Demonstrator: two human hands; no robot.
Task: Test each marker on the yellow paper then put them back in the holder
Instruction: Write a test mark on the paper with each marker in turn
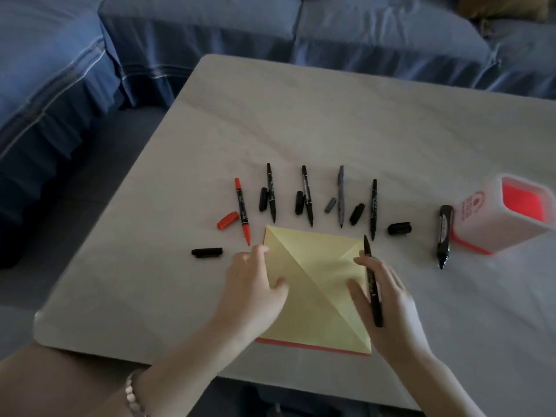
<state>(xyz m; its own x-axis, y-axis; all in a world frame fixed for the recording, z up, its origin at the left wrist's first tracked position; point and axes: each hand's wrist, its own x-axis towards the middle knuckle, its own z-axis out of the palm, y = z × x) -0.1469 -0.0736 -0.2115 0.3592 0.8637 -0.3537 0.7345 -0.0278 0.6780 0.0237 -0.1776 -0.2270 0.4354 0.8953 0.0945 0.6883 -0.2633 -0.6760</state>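
A creased yellow paper (319,275) lies on the table in front of me. My left hand (255,284) rests flat on its left edge. My right hand (385,299) holds a thin black marker (373,284) over the paper's right side, uncapped tip pointing away. Beyond the paper lie several uncapped markers with caps beside them: a red marker (242,210), black ones (270,192) (307,195) (373,209), a grey one (341,195) and a thick black marker (443,236). The white and red holder (493,224) stands at the right.
A loose black cap (207,252) lies left of the paper, another black cap (399,228) near the thick marker. The pale table (301,115) ends close at the near and left edges. A blue sofa (210,31) wraps around the far and left sides.
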